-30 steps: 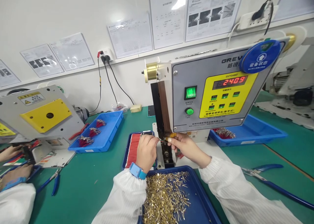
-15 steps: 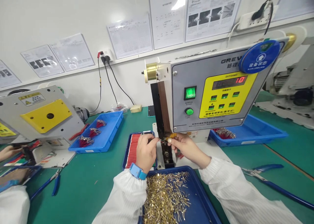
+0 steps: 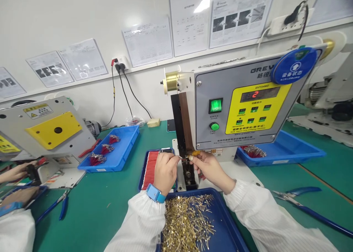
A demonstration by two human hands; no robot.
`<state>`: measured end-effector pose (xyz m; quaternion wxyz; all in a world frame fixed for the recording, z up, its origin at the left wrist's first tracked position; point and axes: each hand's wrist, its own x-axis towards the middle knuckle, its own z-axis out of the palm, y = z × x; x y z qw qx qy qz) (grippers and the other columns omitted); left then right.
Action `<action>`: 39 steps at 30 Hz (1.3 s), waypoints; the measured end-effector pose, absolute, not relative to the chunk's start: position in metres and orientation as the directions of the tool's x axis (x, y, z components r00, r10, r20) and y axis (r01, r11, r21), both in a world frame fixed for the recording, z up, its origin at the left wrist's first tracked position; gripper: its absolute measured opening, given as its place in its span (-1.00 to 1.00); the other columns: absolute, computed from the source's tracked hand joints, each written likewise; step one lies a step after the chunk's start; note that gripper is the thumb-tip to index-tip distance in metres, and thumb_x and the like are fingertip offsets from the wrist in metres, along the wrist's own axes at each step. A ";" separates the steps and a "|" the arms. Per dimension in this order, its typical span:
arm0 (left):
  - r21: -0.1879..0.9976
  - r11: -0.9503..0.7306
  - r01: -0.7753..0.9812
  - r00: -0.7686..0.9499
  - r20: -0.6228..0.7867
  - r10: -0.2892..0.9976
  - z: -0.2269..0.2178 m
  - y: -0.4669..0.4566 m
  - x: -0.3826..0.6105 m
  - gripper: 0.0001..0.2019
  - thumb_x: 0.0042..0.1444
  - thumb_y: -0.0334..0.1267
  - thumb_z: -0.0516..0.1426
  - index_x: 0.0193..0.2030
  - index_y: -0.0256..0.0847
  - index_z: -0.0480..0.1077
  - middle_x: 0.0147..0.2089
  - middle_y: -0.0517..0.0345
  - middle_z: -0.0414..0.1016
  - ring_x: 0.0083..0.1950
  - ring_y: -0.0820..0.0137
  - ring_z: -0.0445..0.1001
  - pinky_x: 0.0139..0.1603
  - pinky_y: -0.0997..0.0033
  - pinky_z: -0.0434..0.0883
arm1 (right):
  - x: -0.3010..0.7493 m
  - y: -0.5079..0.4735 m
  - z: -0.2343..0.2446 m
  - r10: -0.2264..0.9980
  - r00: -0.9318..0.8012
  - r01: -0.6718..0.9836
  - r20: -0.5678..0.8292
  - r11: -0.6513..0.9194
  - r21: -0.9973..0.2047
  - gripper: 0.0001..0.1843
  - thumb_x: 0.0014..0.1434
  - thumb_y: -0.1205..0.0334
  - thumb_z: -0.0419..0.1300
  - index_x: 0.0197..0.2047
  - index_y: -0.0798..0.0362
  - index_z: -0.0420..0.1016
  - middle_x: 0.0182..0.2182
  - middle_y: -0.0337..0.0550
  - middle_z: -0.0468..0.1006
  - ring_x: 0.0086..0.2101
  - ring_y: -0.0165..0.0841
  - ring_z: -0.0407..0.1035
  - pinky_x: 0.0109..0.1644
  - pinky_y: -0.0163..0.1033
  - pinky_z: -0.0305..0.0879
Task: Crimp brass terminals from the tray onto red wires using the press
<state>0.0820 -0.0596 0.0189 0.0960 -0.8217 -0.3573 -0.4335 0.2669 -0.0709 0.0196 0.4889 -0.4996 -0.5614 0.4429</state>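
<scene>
My left hand, with a blue wristband, is closed in a pinch on a thin wire at the head of the crimping machine. Opposite it, my right hand has thumb and finger pressed together at the same spot; whatever small piece lies between them is hidden. An orange-yellow patch shows by the right fingertips. Below both hands, a dark blue tray holds a heap of gold metal pins. Red wires lie in a small tray beside my left hand.
Blue bins with red wire bundles stand left and right. Blue-handled pliers lie at right, another pair at left. A neighbouring machine stands at left, with another person's hand beside it.
The red number on the machine's display has gone from 10 to 2. Both hands stay at the machine head, nearly unmoved. The view has shifted slightly.
</scene>
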 end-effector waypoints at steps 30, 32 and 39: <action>0.191 -0.708 0.680 0.345 0.768 0.539 0.019 -0.059 0.082 -0.86 0.27 -0.38 0.05 -0.17 -0.23 0.44 -0.25 0.05 0.40 -0.18 0.32 0.33 -0.16 0.32 0.33 | 0.259 -0.073 0.005 0.955 0.077 0.243 0.287 0.261 -0.934 -0.67 0.16 -0.07 0.10 -0.41 0.03 0.26 -0.64 -0.30 0.36 -0.66 -0.43 0.25 -0.61 -0.34 0.16; 0.192 -0.707 0.680 0.353 0.760 0.546 0.018 -0.059 0.081 -0.86 0.27 -0.38 0.04 -0.17 -0.23 0.44 -0.25 0.05 0.40 -0.17 0.31 0.34 -0.16 0.31 0.33 | 0.258 -0.074 0.004 0.948 0.091 0.264 0.305 0.273 -0.925 -0.67 0.18 -0.07 0.08 -0.41 0.02 0.24 -0.64 -0.28 0.37 -0.63 -0.41 0.29 -0.59 -0.33 0.18; 0.176 -0.710 0.681 0.372 0.752 0.544 0.016 -0.058 0.082 -0.86 0.27 -0.37 0.04 -0.19 -0.22 0.43 -0.26 0.06 0.39 -0.18 0.32 0.33 -0.18 0.32 0.33 | 0.254 -0.077 0.011 0.938 0.111 0.303 0.328 0.282 -0.910 -0.71 0.16 -0.02 0.07 -0.41 0.02 0.24 -0.61 -0.26 0.39 -0.61 -0.38 0.32 -0.55 -0.30 0.22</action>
